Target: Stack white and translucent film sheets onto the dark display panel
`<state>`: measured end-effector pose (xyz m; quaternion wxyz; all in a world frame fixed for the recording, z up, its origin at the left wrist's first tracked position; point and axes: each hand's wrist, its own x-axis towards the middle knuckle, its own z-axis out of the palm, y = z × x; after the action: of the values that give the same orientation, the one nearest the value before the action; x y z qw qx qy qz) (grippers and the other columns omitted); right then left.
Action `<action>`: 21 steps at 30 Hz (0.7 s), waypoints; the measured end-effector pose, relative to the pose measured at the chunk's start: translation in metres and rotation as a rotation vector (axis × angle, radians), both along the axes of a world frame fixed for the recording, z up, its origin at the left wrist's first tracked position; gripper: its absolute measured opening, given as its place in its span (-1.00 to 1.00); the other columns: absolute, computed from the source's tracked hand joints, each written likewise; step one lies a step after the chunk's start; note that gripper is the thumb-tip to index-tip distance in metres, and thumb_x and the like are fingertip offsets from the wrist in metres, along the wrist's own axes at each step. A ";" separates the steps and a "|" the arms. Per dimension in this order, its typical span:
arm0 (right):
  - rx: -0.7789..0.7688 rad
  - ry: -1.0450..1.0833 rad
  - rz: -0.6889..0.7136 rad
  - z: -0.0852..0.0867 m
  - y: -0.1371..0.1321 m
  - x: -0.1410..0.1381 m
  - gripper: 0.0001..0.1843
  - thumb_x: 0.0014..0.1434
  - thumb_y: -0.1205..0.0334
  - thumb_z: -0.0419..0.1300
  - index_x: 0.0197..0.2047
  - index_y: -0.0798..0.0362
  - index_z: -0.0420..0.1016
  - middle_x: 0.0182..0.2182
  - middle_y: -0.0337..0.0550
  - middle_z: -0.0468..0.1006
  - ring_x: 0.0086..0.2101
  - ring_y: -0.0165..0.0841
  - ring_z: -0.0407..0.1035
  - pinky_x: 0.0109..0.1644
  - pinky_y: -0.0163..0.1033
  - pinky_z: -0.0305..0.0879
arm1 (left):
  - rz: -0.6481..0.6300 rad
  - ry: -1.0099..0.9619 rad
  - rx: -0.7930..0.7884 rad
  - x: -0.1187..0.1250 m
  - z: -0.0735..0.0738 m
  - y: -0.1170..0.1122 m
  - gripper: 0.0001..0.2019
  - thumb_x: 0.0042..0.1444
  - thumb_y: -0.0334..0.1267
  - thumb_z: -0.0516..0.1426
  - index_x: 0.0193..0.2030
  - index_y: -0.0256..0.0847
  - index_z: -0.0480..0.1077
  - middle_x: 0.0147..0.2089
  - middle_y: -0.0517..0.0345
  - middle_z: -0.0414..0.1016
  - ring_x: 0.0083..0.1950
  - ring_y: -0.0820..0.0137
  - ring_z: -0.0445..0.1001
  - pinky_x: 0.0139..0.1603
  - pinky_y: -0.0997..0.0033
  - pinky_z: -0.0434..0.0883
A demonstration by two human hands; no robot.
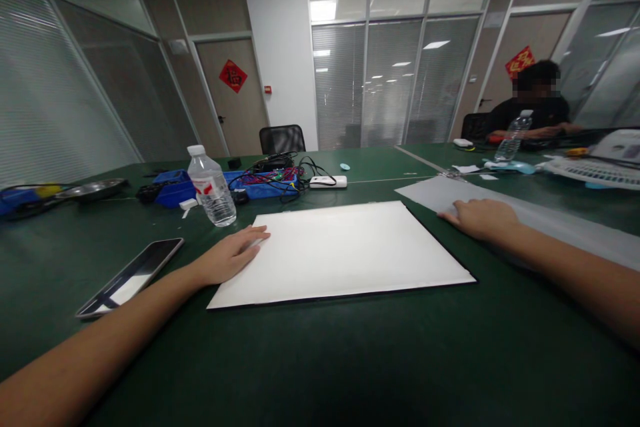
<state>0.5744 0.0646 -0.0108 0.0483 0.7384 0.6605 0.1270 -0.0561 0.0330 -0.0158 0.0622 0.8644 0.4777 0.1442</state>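
Board [340, 250] lies between my hands; left hand [230, 255] rests open on its edge, right hand [483, 217] flat on the grey sheet [550, 223]. Sliding it forward might topple the bottle [213, 187] just beyond my left.

Dim room; ceiling lights [323, 9] glare; edges warped, softly blurred.

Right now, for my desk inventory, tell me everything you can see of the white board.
The white board is a thin, plain, stiff-looking rectangle with a dark edge. It lies flat on the green table. The left hand rests open on its left edge; the right hand lies apart, on a grey sheet.
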 end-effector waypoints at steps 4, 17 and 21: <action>0.011 -0.008 0.008 -0.004 0.002 -0.004 -0.23 0.41 -0.27 -0.20 0.09 0.16 0.58 -0.02 0.36 0.61 -0.02 0.18 0.52 -0.02 0.23 0.41 | -0.003 -0.011 0.000 -0.001 0.000 0.000 -0.39 0.38 0.15 -0.04 0.37 -0.17 0.43 0.48 -0.05 0.35 0.50 0.06 0.29 0.54 0.01 0.17; 0.035 -0.060 0.046 0.000 -0.004 -0.019 -0.45 0.45 -0.04 -0.11 0.15 0.17 0.48 -0.04 0.33 0.61 -0.06 0.13 0.55 -0.05 0.16 0.45 | -0.013 -0.016 0.010 -0.001 0.000 -0.001 -0.37 0.39 0.18 -0.05 0.36 -0.19 0.44 0.48 -0.08 0.35 0.50 0.05 0.29 0.53 -0.01 0.18; 0.068 -0.032 0.054 0.008 -0.007 -0.016 -0.48 0.45 0.12 -0.13 0.30 0.14 0.38 -0.01 0.30 0.62 -0.09 0.09 0.56 -0.08 0.13 0.47 | -0.004 -0.019 0.002 0.000 0.001 -0.001 -0.37 0.39 0.19 -0.05 0.36 -0.17 0.44 0.48 -0.05 0.36 0.50 0.06 0.30 0.53 0.01 0.19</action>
<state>0.5584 0.0571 -0.0027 0.0302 0.7195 0.6746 0.1625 -0.0562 0.0320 -0.0145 0.0663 0.8640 0.4750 0.1529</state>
